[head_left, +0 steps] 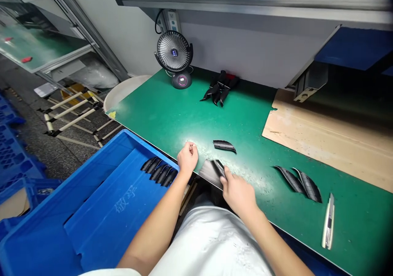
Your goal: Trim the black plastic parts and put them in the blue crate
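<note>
Presently, a curved black part [217,168] is pinched by the right hand [240,192]; at the green tabletop's [162,116] near edge, it could be dropped if loosened. Left hand [188,158]: fingers curled closed, contents indiscernible.

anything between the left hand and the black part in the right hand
Yes: a grey sheet at the front edge of the bench sits between the left hand and the black part in the right hand. It looks flat, so it probably wouldn't block much.
</note>
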The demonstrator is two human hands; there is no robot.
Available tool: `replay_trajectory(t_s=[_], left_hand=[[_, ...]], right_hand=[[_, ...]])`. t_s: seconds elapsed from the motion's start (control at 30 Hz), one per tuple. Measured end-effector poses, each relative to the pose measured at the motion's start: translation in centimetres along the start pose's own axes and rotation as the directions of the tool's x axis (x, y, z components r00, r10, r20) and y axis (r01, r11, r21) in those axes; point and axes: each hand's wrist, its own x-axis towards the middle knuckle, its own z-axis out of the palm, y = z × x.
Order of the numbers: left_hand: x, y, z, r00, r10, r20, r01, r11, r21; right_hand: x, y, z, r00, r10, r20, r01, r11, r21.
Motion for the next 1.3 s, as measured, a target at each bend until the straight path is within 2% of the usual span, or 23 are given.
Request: replay_trajectory(t_s=[0.07, 0.23, 0.37, 0.57, 0.67, 0.83, 0.97, 1.07, 1.2, 1.3], left_hand=[[0.0, 0.0, 0.0, 1.000, -0.001, 0.006, 0.001, 1.000, 0.003], [0.0, 0.0, 0.1, 1.000, 0.002, 0.012, -0.003, 1.000, 0.017], [0.0, 0.0, 0.1, 1.000, 0.008, 0.014, -0.009, 1.000, 0.027], [0.0, 0.1, 0.1, 1.000, 0.013, 0.020, -0.014, 0.999, 0.053], [0.1, 0.1, 0.2, 1.000, 0.018, 0.021, -0.020, 0.998, 0.064], [0.1, 0.0, 0.2, 0.999, 0.048, 0.024, -0.050, 0.994, 0.093], [0.2, 0.5, -0.2, 0.990, 0.122, 0.068, -0.129, 0.986, 0.109], [0.8, 2.2, -0.6, 0.940, 0.299, 0.167, -0.314, 0.947, 0.072], [2.2, 5.6, -0.3, 0.780, 0.542, 0.312, -0.570, 0.822, -0.003], [2.8, 7.7, 0.3, 0.684, 0.614, 0.393, -0.662, 0.749, -0.018]], right_hand=[[-0.2, 0.1, 0.0, 1.000, -0.012, 0.011, 0.012, 1.000, -0.003], [-0.1, -0.2, 0.4, 0.998, -0.030, -0.050, 0.030, 1.000, 0.003], [-0.4, -0.1, 0.8, 0.999, -0.017, -0.036, 0.016, 1.000, -0.006], [0.2, -0.5, -0.1, 0.999, -0.045, -0.025, 0.045, 0.999, -0.011], [-0.2, -0.3, -0.1, 1.000, 0.000, -0.001, 0.000, 1.000, -0.015], [0.6, -1.4, -0.2, 0.999, -0.007, -0.037, 0.007, 1.000, 0.008], [-1.9, -0.4, -0.6, 1.000, 0.006, -0.006, -0.006, 1.000, 0.022], [-3.7, 2.2, -1.3, 0.999, 0.039, -0.037, -0.035, 0.994, 0.107], [-2.4, 5.3, -1.8, 0.953, 0.145, -0.265, -0.118, 0.986, 0.115], [-0.8, 6.6, -0.9, 0.927, 0.163, -0.339, -0.142, 0.986, 0.086]])
